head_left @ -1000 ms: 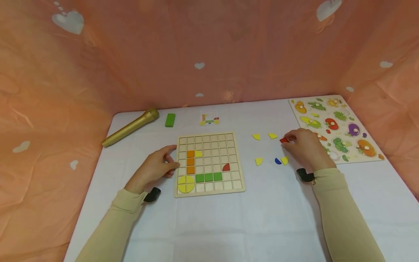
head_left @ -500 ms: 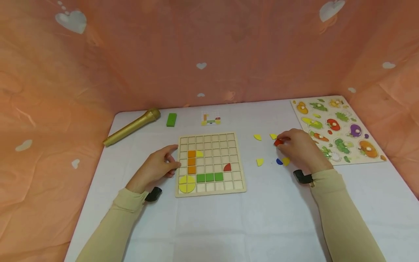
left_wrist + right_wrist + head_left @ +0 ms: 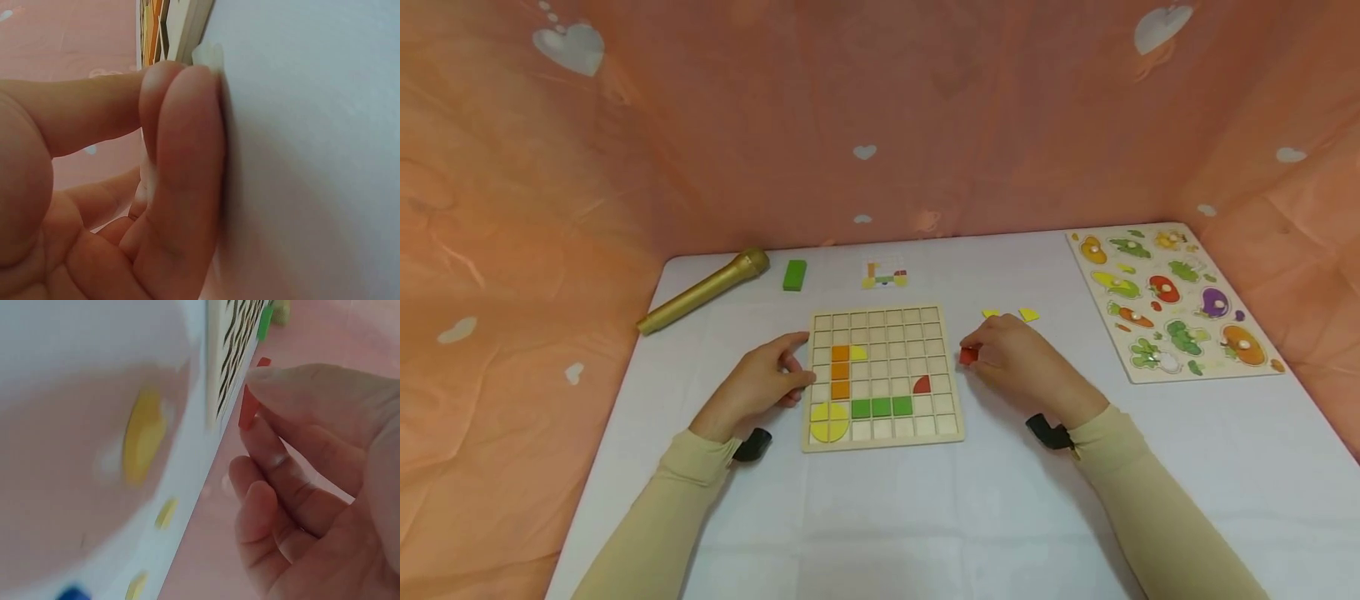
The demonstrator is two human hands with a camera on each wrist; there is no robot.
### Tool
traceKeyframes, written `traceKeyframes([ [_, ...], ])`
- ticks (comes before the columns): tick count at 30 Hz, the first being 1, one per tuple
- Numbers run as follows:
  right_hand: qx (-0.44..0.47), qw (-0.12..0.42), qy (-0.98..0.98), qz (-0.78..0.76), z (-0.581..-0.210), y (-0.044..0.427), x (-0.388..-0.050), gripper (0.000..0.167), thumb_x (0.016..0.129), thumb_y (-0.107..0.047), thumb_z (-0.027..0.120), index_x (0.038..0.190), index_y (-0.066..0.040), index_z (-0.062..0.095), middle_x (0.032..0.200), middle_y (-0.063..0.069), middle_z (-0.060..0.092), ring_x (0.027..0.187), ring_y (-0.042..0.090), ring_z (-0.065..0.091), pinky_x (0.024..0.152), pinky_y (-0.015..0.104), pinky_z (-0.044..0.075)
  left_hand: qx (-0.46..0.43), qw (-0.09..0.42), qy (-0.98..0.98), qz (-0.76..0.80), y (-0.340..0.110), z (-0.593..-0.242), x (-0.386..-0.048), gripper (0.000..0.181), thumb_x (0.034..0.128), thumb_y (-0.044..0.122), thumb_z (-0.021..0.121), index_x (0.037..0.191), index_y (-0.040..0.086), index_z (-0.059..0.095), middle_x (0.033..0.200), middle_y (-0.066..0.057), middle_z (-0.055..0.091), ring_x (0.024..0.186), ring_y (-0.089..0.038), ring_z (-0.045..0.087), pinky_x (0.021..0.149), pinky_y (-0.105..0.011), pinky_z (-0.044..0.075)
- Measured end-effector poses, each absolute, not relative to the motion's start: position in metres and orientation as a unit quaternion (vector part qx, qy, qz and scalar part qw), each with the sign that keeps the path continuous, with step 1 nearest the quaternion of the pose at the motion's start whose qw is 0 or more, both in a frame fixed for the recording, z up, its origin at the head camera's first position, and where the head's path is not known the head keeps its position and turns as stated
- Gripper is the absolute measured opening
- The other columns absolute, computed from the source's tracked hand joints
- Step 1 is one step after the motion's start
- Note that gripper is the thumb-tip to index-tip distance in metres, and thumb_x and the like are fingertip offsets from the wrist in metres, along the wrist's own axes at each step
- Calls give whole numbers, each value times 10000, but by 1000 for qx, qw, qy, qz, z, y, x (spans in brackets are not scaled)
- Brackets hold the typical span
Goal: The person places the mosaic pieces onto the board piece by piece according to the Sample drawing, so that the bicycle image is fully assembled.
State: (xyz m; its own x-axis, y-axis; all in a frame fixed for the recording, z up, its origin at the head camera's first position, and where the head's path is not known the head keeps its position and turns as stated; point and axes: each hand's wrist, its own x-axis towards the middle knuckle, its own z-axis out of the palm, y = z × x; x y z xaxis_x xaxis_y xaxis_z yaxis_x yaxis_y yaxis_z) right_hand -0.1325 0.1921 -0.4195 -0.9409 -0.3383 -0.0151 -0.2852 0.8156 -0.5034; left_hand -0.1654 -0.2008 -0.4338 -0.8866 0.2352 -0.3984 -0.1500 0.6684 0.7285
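Note:
A wooden grid board [image 3: 880,450] lies mid-table, holding orange squares [image 3: 840,372], green squares [image 3: 882,407], a red quarter-circle [image 3: 922,384] and yellow quarter-circles [image 3: 829,422]. At its left edge rests my left hand [image 3: 758,390], index finger and thumb spread along the rim. Just off the right edge, my right hand [image 3: 1022,358] pinches a thin red tile [image 3: 968,356] between thumb and fingers. The tile [image 3: 249,407] is held above the cloth, partly covered by the thumb in the right wrist view. Two yellow quarter-circle pieces [image 3: 1028,314] show behind that hand, which hides other loose pieces.
A small pattern card [image 3: 884,272] lies behind the board. Back left are a green block [image 3: 794,275] and a gold microphone [image 3: 703,292]. A vegetable knob puzzle [image 3: 1176,304] sits at the right. Pink cloth [image 3: 880,125] walls in the table's back and sides.
My right hand has carried the red tile leftward from near the vegetable puzzle to beside the board's right edge. The left hand has stayed at the board's left rim.

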Motion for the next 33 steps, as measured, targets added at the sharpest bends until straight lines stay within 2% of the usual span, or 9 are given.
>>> traceKeyframes([
  [4,-212,34,948,-233,-424,176,-127,213,955,-99,793,1166,-100,822,1126,6,745,1156,229,626,1021,417,573,26,237,879,414,-200,-434,-166,772,1009,153,773,1674,129,382,1053,-132,629,731,-180,671,690,-275,623],
  [10,-248,17,944,-218,-430,162,-121,192,938,-120,844,1128,-106,830,1080,-14,747,1057,186,606,923,358,578,28,238,878,414,-199,-434,-165,773,1010,142,770,1676,123,378,1055,-136,635,734,-180,673,692,-276,628],
  [17,-252,25,943,-217,-430,157,-118,219,925,-77,844,1143,-101,827,1085,0,729,1100,195,607,947,364,585,31,236,883,406,-200,-433,-166,773,1011,146,769,1677,126,378,1038,-135,645,724,-183,678,689,-282,629],
  [22,-253,21,943,-216,-430,157,-118,221,917,-61,846,1133,-99,825,1064,-1,720,1072,193,602,918,362,577,32,235,884,403,-201,-434,-166,777,1010,147,770,1679,128,376,1036,-133,644,718,-180,678,683,-280,630],
  [33,-243,47,945,-215,-428,155,-116,243,939,-91,838,1180,-112,818,1118,0,721,1124,195,607,949,367,582,40,234,884,402,-201,-435,-166,773,1008,145,770,1674,111,379,1018,-133,653,710,-171,682,679,-280,631],
])
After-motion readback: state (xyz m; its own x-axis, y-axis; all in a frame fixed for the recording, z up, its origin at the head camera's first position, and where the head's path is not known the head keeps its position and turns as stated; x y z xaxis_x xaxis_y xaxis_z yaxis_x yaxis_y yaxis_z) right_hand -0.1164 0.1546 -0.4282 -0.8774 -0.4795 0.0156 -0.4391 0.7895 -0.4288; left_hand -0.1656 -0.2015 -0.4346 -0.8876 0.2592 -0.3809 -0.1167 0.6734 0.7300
